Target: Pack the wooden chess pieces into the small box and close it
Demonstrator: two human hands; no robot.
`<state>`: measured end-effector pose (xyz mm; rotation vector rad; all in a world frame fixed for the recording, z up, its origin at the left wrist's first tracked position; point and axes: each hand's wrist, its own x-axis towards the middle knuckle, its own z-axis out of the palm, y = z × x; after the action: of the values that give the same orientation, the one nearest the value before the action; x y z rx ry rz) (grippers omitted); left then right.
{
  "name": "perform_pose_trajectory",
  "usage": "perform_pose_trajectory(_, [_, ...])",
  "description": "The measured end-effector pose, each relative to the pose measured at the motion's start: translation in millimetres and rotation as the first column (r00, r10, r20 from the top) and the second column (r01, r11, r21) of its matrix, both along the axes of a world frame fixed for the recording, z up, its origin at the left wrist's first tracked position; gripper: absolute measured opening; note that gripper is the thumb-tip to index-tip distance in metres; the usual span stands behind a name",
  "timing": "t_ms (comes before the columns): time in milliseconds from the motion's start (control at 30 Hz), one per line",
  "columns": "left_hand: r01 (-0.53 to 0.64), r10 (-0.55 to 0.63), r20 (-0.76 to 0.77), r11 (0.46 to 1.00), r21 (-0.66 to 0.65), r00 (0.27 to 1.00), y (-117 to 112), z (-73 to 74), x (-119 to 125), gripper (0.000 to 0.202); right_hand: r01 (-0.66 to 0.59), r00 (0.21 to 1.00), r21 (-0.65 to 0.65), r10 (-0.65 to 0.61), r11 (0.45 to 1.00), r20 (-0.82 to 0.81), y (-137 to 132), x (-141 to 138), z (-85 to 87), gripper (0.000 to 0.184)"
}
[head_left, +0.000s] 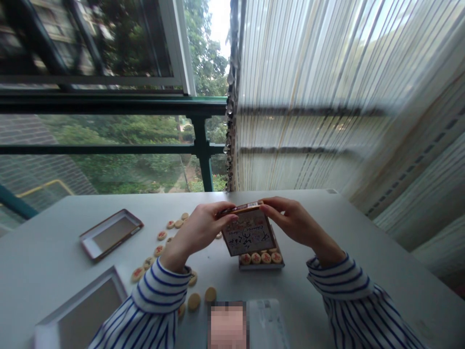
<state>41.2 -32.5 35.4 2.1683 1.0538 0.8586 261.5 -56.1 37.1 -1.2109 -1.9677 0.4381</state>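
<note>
Between my two hands is a Chinese chess box lid (250, 235), printed with dark characters, tilted up on edge. My left hand (201, 225) pinches its upper left corner between thumb and fingers. At the upper right corner, my right hand (292, 220) grips it the same way. Just beneath and behind the lid, a shallow box (261, 267) holds round wooden Chinese chess pieces (266, 257) with red characters; the lid hides much of its inside. Several loose pieces (159, 250) lie on the table to the left, partly covered by my left forearm.
A shallow open box part (136, 225) lies on the white table (348, 295) at the left. A larger open tray (115, 277) is at the near left edge. Clear plastic packaging (269, 322) lies at the near edge. Beyond are a green railing (202, 131) and a string curtain (305, 87).
</note>
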Motion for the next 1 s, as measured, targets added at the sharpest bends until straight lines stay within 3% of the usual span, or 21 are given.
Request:
perform_pose_trajectory(267, [-0.046, 0.046, 0.014, 0.998, 0.03, 0.999, 5.3, -3.3, -5.4, 0.03, 0.016, 0.998, -0.003, -0.016, 1.0, -0.054, 3.0, 6.5, -1.9, 0.032])
perform_pose_trajectory(467, [-0.119, 0.119, 0.078, 0.993, 0.002, 0.99, 16.4, -8.5, -11.8, 0.033, 0.102, 0.995, 0.005, -0.102, 0.995, 0.006, 5.7, 14.4, -5.0, 0.034])
perform_pose_trajectory(767, [-0.168, 0.173, 0.142, 0.985, -0.045, 0.975, 15.8, -5.2, -14.2, 0.033, 0.09, 0.994, -0.027, -0.088, 0.996, 0.062, 8.4, 17.0, -8.6, 0.034])
perform_pose_trajectory(1000, [-0.157, 0.179, 0.167, 0.978, -0.138, 0.97, 20.7, -12.6, -13.0, 0.037, 0.019, 0.995, -0.101, -0.029, 0.995, -0.095, 10.3, 16.9, -10.1, 0.033])
